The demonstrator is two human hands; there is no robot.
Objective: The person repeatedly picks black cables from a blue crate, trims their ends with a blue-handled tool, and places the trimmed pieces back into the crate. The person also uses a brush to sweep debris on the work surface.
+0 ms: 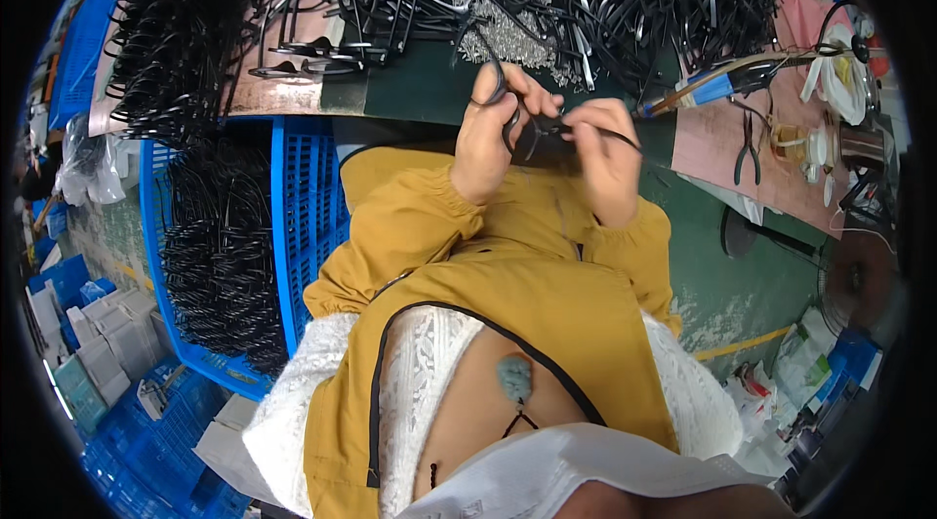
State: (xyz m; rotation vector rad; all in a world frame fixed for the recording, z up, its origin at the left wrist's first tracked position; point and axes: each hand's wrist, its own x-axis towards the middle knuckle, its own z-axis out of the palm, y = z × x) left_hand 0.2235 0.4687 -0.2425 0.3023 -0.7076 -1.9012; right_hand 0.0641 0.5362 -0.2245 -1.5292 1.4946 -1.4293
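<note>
Two bare hands meet above the lap, by the near edge of the green table (pixel 410 90). The left hand (pixel 480 146) is curled, thumb and fingers pinching one side of a black eyewear frame (pixel 552 130); the right hand (pixel 609 165) pinches its other side. An uneven grip on the left could let it slip; too much twist from the right might bend it. Left to right: one filled blue crate (pixel 280 236), its contents beyond counting; one held frame; one far silver heap (pixel 503 31); one blue-wrapped tool (pixel 715 88); one pair of pliers (pixel 749 150).
</note>
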